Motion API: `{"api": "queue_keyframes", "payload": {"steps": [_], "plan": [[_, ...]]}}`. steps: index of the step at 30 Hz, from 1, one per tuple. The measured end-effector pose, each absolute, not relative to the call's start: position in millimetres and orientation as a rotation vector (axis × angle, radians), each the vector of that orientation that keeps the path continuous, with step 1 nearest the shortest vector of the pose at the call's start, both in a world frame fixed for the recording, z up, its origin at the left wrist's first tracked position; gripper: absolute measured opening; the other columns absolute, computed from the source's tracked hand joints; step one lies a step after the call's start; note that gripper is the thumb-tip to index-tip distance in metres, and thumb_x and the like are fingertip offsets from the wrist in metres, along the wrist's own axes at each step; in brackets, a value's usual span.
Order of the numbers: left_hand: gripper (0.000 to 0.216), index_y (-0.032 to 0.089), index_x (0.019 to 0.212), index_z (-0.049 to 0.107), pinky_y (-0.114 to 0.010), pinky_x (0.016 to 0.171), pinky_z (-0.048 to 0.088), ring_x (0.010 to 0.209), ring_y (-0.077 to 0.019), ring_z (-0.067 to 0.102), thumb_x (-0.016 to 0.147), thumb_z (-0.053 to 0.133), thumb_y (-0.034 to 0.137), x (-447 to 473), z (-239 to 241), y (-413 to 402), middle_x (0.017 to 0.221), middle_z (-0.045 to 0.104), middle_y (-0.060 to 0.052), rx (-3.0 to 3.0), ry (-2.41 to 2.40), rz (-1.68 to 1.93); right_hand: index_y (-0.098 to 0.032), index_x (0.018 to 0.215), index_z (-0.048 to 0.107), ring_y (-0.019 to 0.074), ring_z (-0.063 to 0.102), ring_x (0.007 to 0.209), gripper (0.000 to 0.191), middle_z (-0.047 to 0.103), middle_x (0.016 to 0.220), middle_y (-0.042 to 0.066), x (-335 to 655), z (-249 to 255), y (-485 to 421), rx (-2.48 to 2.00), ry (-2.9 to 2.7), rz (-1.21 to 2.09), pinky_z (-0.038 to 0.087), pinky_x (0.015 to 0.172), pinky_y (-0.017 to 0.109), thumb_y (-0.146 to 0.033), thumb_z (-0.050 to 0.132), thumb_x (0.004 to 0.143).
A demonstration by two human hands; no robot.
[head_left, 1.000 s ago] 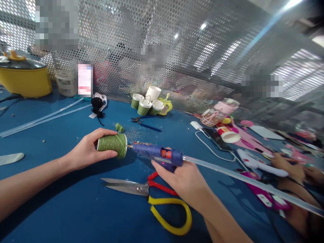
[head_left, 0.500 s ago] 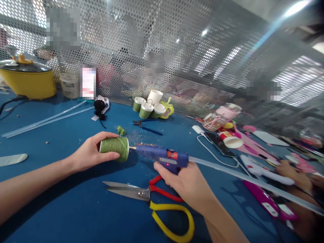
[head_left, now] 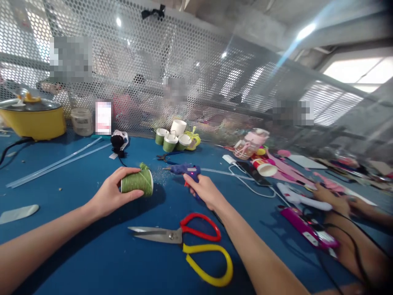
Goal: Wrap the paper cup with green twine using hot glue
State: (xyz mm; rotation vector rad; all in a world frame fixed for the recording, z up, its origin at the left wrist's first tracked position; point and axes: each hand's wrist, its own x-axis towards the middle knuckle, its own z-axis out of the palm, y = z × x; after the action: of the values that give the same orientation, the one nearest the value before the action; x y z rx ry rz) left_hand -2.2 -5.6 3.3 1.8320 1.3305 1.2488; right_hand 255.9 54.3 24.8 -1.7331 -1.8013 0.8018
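A paper cup wound with green yarn (head_left: 137, 182) lies on its side in my left hand (head_left: 112, 190), the thumb and fingers closed round it. My right hand (head_left: 204, 189) grips a blue hot glue gun (head_left: 186, 169) by its handle. The gun's metal nozzle points left, apart from the cup's white rim, and a clear glue stick (head_left: 225, 173) sticks out of its back. Below both hands lie large scissors (head_left: 172, 236) with one red and one yellow handle. Beyond the cup sits a small tuft of green yarn (head_left: 143, 166).
Small yarn-wrapped cups (head_left: 170, 142) stand at the back, near pliers (head_left: 167, 157). At left are a yellow electric pot (head_left: 37, 121), a jar (head_left: 82, 122) and glue sticks (head_left: 46, 167). A phone (head_left: 254, 173), a purple power strip (head_left: 303, 229) and another person's hands (head_left: 331, 200) are at right.
My right hand has drawn the glue gun away from the cup's rim, up and towards the back of the table. My left hand still holds the cup in nearly the same place.
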Motion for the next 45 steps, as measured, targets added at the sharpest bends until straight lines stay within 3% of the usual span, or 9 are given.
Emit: {"api": "queue_keyframes", "payload": {"steps": [5,8,11,15,19,23,27,35,45], "plan": [[0.042,0.019,0.106,0.053,-0.038,0.084,0.044,0.092,-0.0214,0.055,0.069,0.064,0.035,-2,4,-5,0.102,0.056,-0.006,1.941,1.315,1.296,-0.019,0.053,0.047,0.0138,0.05,0.042,0.034,0.048,0.044,0.001,258,16,69,-1.854,-1.865,0.603,0.037,0.044,0.025,-0.046,0.054,0.072],[0.041,0.02,0.106,0.052,-0.039,0.087,0.043,0.095,-0.0217,0.054,0.069,0.064,0.032,-1,6,-6,0.103,0.055,-0.006,2.033,1.301,1.306,-0.019,0.051,0.047,0.0187,0.054,0.062,0.029,0.051,0.056,0.003,255,28,67,-1.825,-1.912,0.388,0.039,0.055,0.028,-0.038,0.064,0.066],[0.043,0.02,0.108,0.051,-0.038,0.087,0.043,0.097,-0.022,0.053,0.07,0.065,0.031,0,7,-9,0.104,0.054,-0.007,2.107,1.269,1.28,-0.018,0.062,0.055,0.0181,0.053,0.071,0.019,0.053,0.072,0.005,237,50,50,-1.566,-2.07,0.137,0.04,0.065,0.03,-0.033,0.06,0.071],[0.049,0.02,0.113,0.047,-0.038,0.087,0.043,0.099,-0.0227,0.053,0.069,0.066,0.03,2,6,-12,0.105,0.054,-0.007,2.194,1.223,1.246,-0.018,0.071,0.06,0.0114,0.051,0.064,0.01,0.054,0.074,0.001,195,75,21,-1.159,-2.302,0.478,0.04,0.062,0.025,-0.027,0.059,0.074],[0.052,0.019,0.115,0.045,-0.038,0.085,0.044,0.099,-0.0229,0.052,0.069,0.066,0.03,4,6,-14,0.106,0.054,-0.008,2.246,1.197,1.237,-0.017,0.07,0.058,0.0117,0.049,0.065,0.009,0.053,0.075,0.001,168,78,12,-1.185,-2.432,0.474,0.038,0.062,0.026,-0.022,0.065,0.069],[0.053,0.02,0.115,0.045,-0.038,0.086,0.043,0.101,-0.0233,0.052,0.068,0.067,0.029,3,6,-14,0.106,0.055,-0.008,2.264,1.188,1.228,-0.016,0.062,0.054,0.0102,0.047,0.062,0.011,0.05,0.072,0.0,167,72,16,-1.219,-2.428,0.572,0.038,0.062,0.025,-0.015,0.06,0.071],[0.052,0.018,0.113,0.046,-0.038,0.086,0.043,0.098,-0.0227,0.053,0.067,0.067,0.031,4,8,-14,0.105,0.055,-0.008,2.138,1.201,1.237,-0.016,0.066,0.051,0.0109,0.047,0.066,0.01,0.049,0.074,0.0,174,74,15,-1.147,-2.287,0.614,0.039,0.064,0.026,-0.016,0.055,0.074],[0.053,0.017,0.111,0.048,-0.032,0.068,0.049,0.078,-0.0179,0.057,0.066,0.067,0.038,6,12,-16,0.1,0.057,-0.007,1.718,1.175,1.066,-0.018,0.074,0.05,0.0093,0.05,0.062,0.008,0.053,0.068,-0.003,183,66,23,-1.032,-1.9,1.018,0.04,0.059,0.023,-0.02,0.058,0.072],[0.052,0.017,0.108,0.049,-0.029,0.065,0.048,0.08,-0.019,0.056,0.064,0.069,0.037,7,16,-21,0.098,0.058,-0.006,1.76,1.167,1.036,-0.017,0.076,0.059,0.0093,0.052,0.066,0.011,0.058,0.072,-0.002,184,56,30,-0.988,-1.746,1.136,0.043,0.069,0.027,-0.022,0.062,0.068]]}}
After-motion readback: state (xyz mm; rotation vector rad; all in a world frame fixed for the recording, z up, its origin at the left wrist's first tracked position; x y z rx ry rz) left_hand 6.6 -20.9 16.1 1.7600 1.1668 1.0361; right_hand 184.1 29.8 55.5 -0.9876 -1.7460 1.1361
